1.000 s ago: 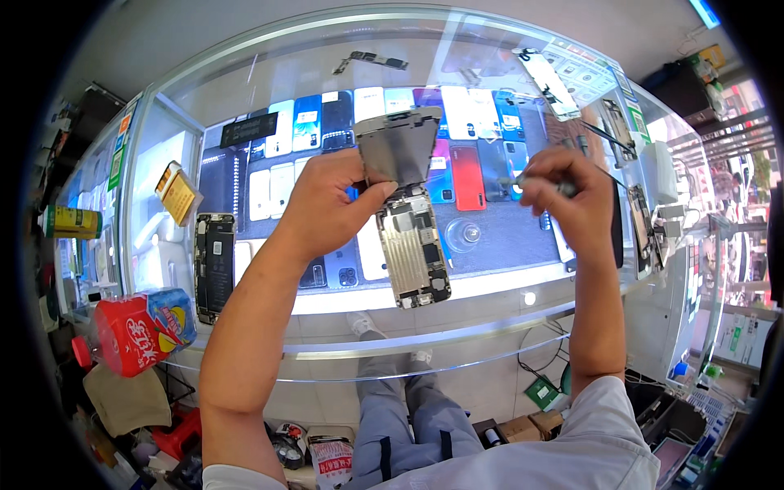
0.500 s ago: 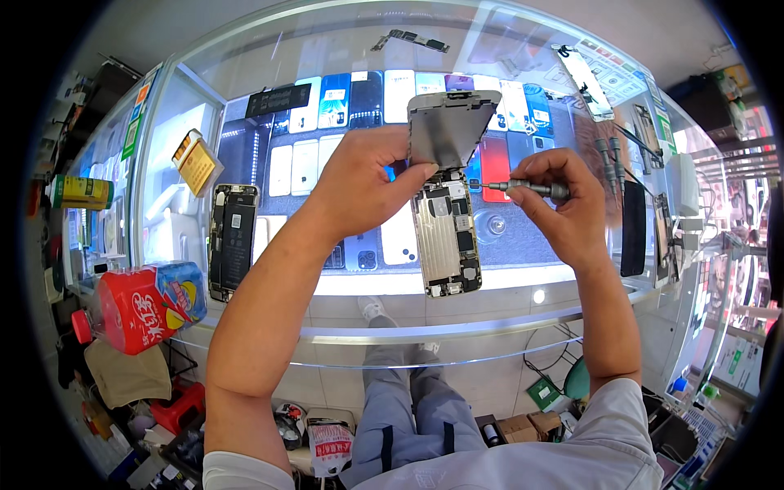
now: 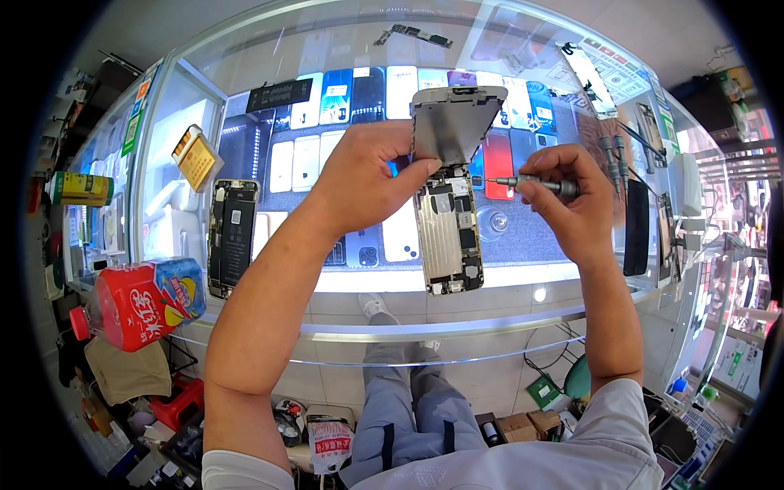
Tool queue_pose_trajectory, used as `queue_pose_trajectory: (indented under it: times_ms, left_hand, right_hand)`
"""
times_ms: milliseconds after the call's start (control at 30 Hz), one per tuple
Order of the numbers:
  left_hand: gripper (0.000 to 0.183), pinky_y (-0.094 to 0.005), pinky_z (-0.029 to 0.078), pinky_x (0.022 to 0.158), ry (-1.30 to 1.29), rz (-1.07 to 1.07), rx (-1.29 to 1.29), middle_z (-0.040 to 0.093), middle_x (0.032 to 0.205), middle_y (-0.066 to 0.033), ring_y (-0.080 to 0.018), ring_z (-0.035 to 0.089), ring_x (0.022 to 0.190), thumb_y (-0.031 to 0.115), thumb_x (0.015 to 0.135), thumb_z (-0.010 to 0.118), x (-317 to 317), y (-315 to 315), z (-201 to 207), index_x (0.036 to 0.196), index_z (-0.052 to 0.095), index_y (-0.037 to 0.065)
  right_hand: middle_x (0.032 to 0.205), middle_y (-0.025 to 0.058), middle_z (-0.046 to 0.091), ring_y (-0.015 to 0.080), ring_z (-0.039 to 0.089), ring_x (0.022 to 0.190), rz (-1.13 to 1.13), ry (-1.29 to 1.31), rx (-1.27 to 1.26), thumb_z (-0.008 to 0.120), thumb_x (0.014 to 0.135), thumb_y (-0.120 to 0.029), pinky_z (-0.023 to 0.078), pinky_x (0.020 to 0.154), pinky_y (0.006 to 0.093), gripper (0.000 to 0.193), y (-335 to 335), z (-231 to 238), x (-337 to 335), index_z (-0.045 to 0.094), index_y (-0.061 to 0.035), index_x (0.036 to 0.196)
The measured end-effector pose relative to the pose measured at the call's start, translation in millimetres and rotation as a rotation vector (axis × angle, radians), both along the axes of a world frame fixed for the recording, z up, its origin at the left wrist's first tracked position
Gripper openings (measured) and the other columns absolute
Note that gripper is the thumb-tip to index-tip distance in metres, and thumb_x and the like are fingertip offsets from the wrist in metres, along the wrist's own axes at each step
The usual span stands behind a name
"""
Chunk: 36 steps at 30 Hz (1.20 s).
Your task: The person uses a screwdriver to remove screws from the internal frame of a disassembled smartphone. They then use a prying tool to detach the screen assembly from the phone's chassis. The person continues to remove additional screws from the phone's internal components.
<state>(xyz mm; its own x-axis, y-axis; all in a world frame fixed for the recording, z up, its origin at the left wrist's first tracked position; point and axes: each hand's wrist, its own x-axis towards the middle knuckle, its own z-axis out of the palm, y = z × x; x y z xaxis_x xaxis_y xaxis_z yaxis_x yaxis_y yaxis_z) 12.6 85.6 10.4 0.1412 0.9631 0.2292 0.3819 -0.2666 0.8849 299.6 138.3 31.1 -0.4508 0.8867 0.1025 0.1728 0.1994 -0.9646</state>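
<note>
Gripped along its lower left edge by my left hand (image 3: pixel 367 180), a phone screen panel (image 3: pixel 451 126) tilts up with its metal back showing. Below it lies the opened phone body (image 3: pixel 442 238) on the glass, its board and silvery housing bare; flex cables at the joint are partly hidden by my thumb. My right hand (image 3: pixel 572 200) pinches a slim grey screwdriver (image 3: pixel 549 184) level, its tip pointing left at the phone with a small gap. A clear round suction cup (image 3: pixel 492 220) rests between the phone and my right hand.
Left on the glass counter are another opened phone (image 3: pixel 233 237), a cigarette pack (image 3: pixel 197 159) and a black battery (image 3: pixel 279 95). A logic board (image 3: pixel 415 34) lies at the back. To the right are a metal phone part (image 3: pixel 588 79) and more screwdrivers (image 3: pixel 614 163). A red-capped drink bottle (image 3: pixel 147 304) stands left.
My right hand and the screwdriver have drawn slightly right, so the tip is farther from the phone. My left hand still holds the screen panel up. The whole view has shifted slightly.
</note>
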Motion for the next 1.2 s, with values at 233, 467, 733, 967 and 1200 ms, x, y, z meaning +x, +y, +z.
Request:
queue_pose_trajectory:
  times_ms: [233,467,733,967,1200]
  left_hand:
    - [0.007,-0.0283,0.054,0.07,-0.025,0.006,-0.003,0.073,0.088,-0.0058,-0.0127,0.067,0.076,0.006,0.093,0.075,1,0,-1,0.097,0.076,0.0]
    - [0.008,-0.029,0.054,0.07,-0.002,0.011,-0.013,0.073,0.087,-0.0067,-0.0137,0.067,0.076,0.007,0.092,0.076,0,1,-2,0.096,0.076,0.0]
    - [0.009,-0.0302,0.053,0.07,0.037,0.035,0.001,0.073,0.085,-0.008,-0.015,0.068,0.077,0.007,0.091,0.077,1,-1,2,0.097,0.077,0.001]
    - [0.009,-0.0335,0.052,0.068,0.034,0.022,-0.004,0.073,0.087,-0.0105,-0.0223,0.068,0.075,0.006,0.088,0.076,2,-3,3,0.096,0.077,0.002]
    - [0.007,-0.0352,0.054,0.069,0.063,-0.019,0.097,0.074,0.09,-0.0122,-0.0266,0.07,0.078,0.002,0.086,0.075,4,-4,5,0.094,0.076,0.001]
  right_hand:
    - [0.095,0.0038,0.071,0.0091,0.068,0.085,0.045,-0.059,0.101,0.081,0.089,0.0,0.055,0.075,0.0251,0.02,2,-3,-1,0.068,-0.0023,0.103]
    - [0.097,0.0041,0.071,0.0094,0.067,0.086,0.044,-0.142,0.192,0.081,0.087,0.002,0.054,0.075,0.025,0.025,-4,1,-5,0.066,-0.0034,0.106]
    - [0.106,0.0087,0.073,0.0117,0.071,0.095,-0.063,0.199,0.012,0.081,0.088,0.003,0.059,0.082,0.0251,0.032,5,-1,6,0.061,-0.0036,0.112]
    - [0.098,0.0112,0.078,0.016,0.077,0.088,-0.194,0.121,-0.141,0.079,0.092,-0.001,0.061,0.081,0.0262,0.027,29,11,38,0.071,0.0038,0.118]
    - [0.101,0.0082,0.075,0.0105,0.069,0.085,-0.215,-0.314,0.171,0.075,0.093,-0.002,0.055,0.073,0.0289,0.037,31,17,51,0.071,-0.0017,0.13]
